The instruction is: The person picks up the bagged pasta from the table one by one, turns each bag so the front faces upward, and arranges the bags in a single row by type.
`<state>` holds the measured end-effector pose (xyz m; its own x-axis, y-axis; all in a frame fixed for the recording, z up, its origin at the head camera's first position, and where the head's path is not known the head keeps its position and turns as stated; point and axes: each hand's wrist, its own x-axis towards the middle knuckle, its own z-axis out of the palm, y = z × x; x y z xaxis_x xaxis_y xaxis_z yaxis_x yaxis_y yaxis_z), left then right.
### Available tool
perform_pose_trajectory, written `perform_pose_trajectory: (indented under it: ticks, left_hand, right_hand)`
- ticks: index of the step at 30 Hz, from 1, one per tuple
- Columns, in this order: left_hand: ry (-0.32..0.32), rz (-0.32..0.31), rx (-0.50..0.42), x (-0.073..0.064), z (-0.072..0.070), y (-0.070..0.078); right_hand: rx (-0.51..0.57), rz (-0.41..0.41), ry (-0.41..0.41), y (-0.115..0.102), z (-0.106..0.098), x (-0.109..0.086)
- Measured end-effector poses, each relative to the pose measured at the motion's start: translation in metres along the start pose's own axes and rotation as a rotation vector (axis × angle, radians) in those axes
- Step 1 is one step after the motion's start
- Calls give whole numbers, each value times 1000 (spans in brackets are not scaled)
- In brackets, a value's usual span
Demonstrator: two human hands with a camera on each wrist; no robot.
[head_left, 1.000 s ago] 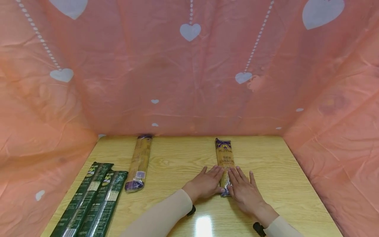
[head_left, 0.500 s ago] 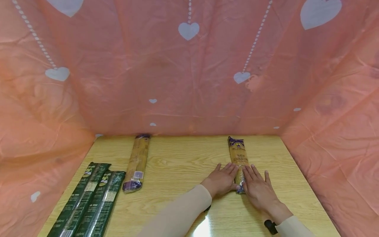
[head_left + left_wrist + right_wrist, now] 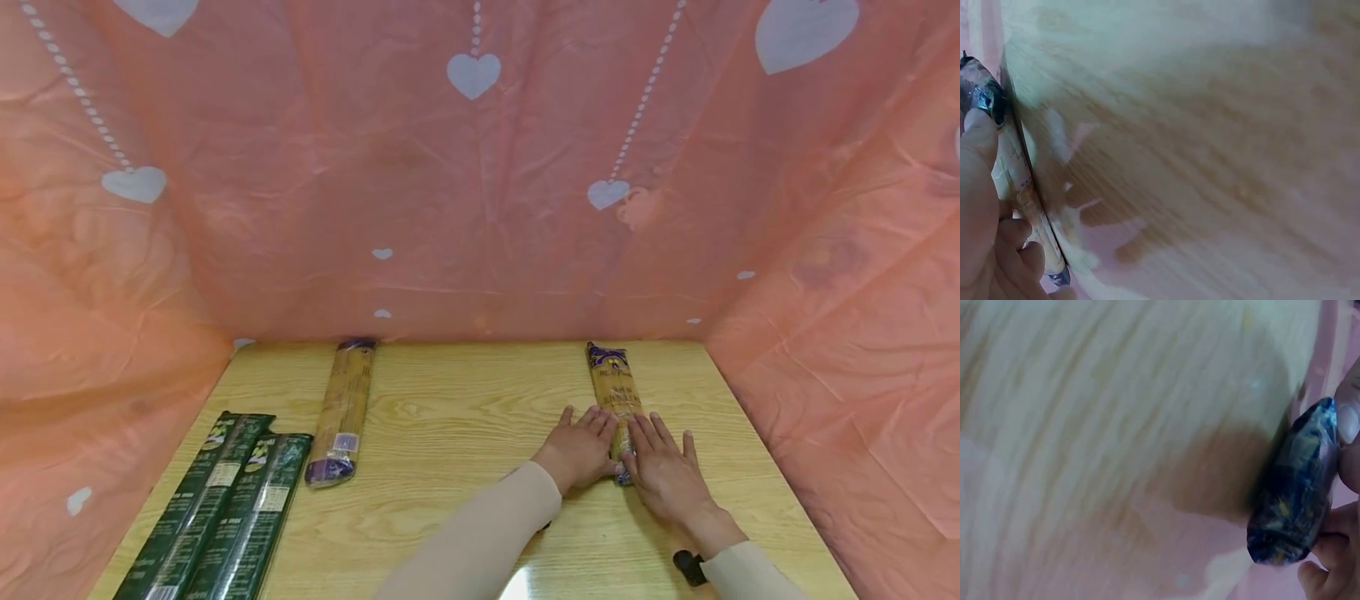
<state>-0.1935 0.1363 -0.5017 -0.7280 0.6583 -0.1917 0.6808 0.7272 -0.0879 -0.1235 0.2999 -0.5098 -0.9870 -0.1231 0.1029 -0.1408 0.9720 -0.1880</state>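
Note:
A long clear packet of spaghetti (image 3: 617, 385) with purple ends lies flat on the right half of the wooden table, its far end close to the back edge. My left hand (image 3: 581, 450) touches its left side near the front, fingers extended and thumb by the near end. Against the opposite side lies my right hand (image 3: 667, 475), also with extended fingers. In the left wrist view the packet (image 3: 1022, 172) runs along the fingers at the left edge. The right wrist view shows the packet's dark shiny end (image 3: 1294, 487) beside the right fingers and thumb.
A second spaghetti packet (image 3: 345, 408) lies at the left of the table (image 3: 450, 400), label side down or turned. Two green packs (image 3: 198, 492) (image 3: 255, 508) lie side by side at the front left. A pink cloth (image 3: 480, 208) with hearts surrounds the table.
Both hands have slid the spaghetti packet to the right across the table, keeping contact on its two sides. The other packs stay in place while the head view shifts slightly.

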Motion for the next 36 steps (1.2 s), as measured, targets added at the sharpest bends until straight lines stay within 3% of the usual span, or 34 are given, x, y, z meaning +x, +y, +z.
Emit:
perform_pose_trajectory:
  ticks: [7, 12, 20, 29, 32, 36]
  left_hand:
    - [41, 26, -44, -18, 8, -13]
    - [5, -11, -158, -36, 10, -43]
    - [91, -112, -263, -86, 15, -126]
    - [221, -309, -365, -159, 28, -234]
    - [241, -373, -386, -182, 33, -260]
    - [239, -433, -392, -207, 39, -283]
  right_hand:
    - [-8, 22, -1, -3, 2, 0]
    - [17, 34, -13, 0, 1, 0]
    - [24, 35, -23, 1, 2, 0]
    - [23, 26, -20, 0, 3, 2]
    - [26, 27, -20, 0, 3, 2]
    - [35, 27, -21, 0, 3, 3]
